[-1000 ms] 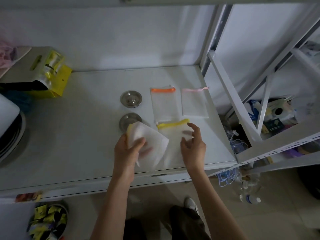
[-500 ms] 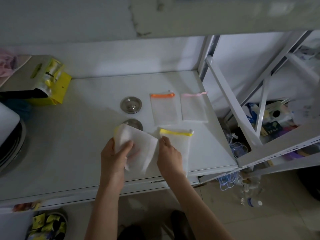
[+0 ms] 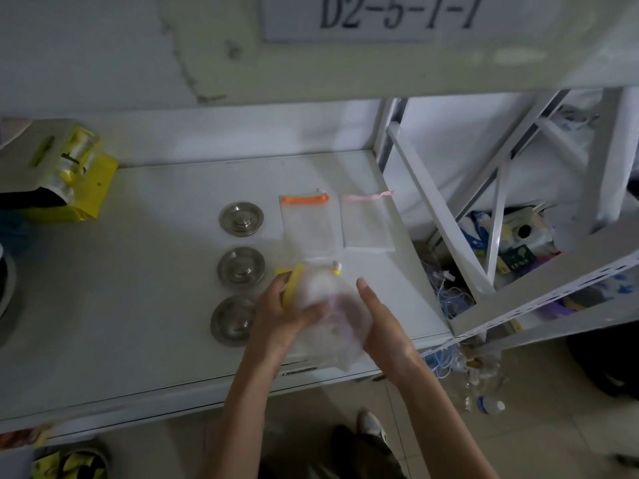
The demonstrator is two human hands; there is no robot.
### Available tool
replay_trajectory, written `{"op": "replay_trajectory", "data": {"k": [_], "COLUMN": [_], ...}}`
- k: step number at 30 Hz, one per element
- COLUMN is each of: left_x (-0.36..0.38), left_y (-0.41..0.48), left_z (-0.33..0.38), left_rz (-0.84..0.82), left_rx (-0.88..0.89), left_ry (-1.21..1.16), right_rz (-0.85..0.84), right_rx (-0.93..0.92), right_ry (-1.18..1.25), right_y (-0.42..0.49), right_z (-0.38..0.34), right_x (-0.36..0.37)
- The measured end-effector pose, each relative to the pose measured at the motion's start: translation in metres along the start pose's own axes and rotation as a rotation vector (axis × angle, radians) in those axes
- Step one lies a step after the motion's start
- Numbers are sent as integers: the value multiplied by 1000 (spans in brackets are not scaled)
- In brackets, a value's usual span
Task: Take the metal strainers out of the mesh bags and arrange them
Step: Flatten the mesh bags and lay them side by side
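Three round metal strainers lie in a column on the white shelf (image 3: 145, 305): the far one (image 3: 241, 219), the middle one (image 3: 241, 268) and the near one (image 3: 231, 320), partly behind my left hand. My left hand (image 3: 284, 314) grips a yellow-trimmed white mesh bag (image 3: 325, 305) by its opening. My right hand (image 3: 380, 323) presses against the bag's right side with fingers extended. What the bag holds is blurred. An orange-trimmed mesh bag (image 3: 306, 226) and a pink-trimmed mesh bag (image 3: 366, 224) lie flat farther back.
A yellow packet (image 3: 74, 174) stands at the back left. A dark round object (image 3: 5, 292) sits at the left edge. The shelf's white diagonal brace (image 3: 439, 216) rises on the right, with clutter and cables behind it. A bottle (image 3: 489, 406) lies on the floor.
A third strainer now lies nearest in the column. My hands have come together around a yellow-trimmed bag lifted off the shelf. The camera has tilted up.
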State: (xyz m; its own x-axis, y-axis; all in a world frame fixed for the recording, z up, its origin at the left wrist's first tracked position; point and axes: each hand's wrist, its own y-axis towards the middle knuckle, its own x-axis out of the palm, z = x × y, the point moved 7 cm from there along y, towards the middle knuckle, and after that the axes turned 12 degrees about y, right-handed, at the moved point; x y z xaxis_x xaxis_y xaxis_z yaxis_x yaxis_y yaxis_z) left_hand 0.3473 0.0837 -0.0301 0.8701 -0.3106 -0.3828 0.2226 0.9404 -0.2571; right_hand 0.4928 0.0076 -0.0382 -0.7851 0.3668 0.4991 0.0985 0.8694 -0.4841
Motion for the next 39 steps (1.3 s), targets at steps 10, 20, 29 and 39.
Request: {"op": "replay_trajectory", "data": {"k": [10,20,29,39], "left_x": [23,24,52,96], "left_y": [9,14,-20,-14], "left_z": [33,-2,-45,-46], "left_rz": [-165,-79,-8,6], "left_rx": [214,105,466,452], "left_ry": [-172,-142,703,1066], "right_rz": [322,345,612,556], "right_rx": [-458,-557,-356,-738], "right_ry": [-219,44,-303,-1406], "right_y": [-29,-8,11,10], "right_z": [-46,-62,-6,-12], "right_x": [-68,-76,-111,-72]}}
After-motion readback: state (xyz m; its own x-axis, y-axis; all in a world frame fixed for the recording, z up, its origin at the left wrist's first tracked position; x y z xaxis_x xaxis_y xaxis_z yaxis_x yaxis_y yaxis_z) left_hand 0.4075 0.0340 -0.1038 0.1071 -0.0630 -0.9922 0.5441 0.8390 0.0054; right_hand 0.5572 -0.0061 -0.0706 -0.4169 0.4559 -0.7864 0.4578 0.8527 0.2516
